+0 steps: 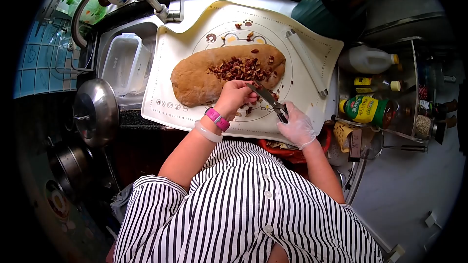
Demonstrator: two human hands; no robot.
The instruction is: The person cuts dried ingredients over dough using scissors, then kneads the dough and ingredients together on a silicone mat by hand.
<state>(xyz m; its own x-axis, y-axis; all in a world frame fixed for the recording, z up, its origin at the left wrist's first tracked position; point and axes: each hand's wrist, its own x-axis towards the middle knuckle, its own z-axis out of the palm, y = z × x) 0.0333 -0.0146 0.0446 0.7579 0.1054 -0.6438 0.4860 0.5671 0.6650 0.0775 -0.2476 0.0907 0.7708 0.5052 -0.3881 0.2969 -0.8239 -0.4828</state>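
A long brown loaf of dough (pixel 190 80) lies across the pale baking mat (pixel 181 41). Chopped reddish-brown pieces (pixel 239 69), like dried fruit or nuts, are heaped on its middle, with a few scattered on the mat. My left hand (pixel 235 97), bare with a pink watch at the wrist, is closed at the dough's near edge. It pinches a small reddish-brown piece, mostly hidden by the fingers. In a clear plastic glove, my right hand (pixel 298 125) grips black-handled scissors (pixel 269 98). Their blades point up-left and reach my left fingertips.
A whitish rolling pin (pixel 306 63) lies on the mat's right side. To the left, a clear plastic box (pixel 124 65) sits in the sink under a curved faucet (pixel 80 12), near a metal lid (pixel 96 112). A rack (pixel 380 124) with bottles stands at right.
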